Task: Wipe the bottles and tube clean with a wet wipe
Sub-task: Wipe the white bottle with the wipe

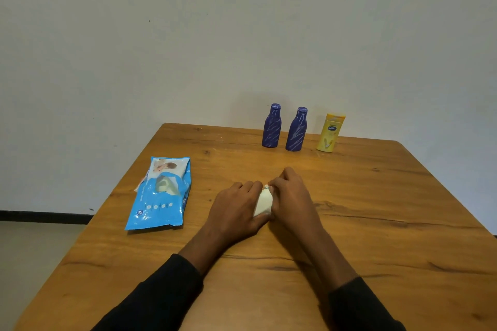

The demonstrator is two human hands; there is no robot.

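Both hands, the left hand [236,207] and right hand [289,196], are pinching a folded wet wipe [263,204] between curled fingers, seemingly readying it for wiping.

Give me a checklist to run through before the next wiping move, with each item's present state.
1. White item between left hand and right hand held by both: ok.
2. Whether that item is the wet wipe or a wrapped tube: cannot tell.
3. Two blue bottles upright at the table's far edge, untouched: ok.
4. Yellow bottle upright beside them: ok.
5. Wipes pack lying flat left of the hands, within view: ok.
6. Pack flap sealed: cannot tell.
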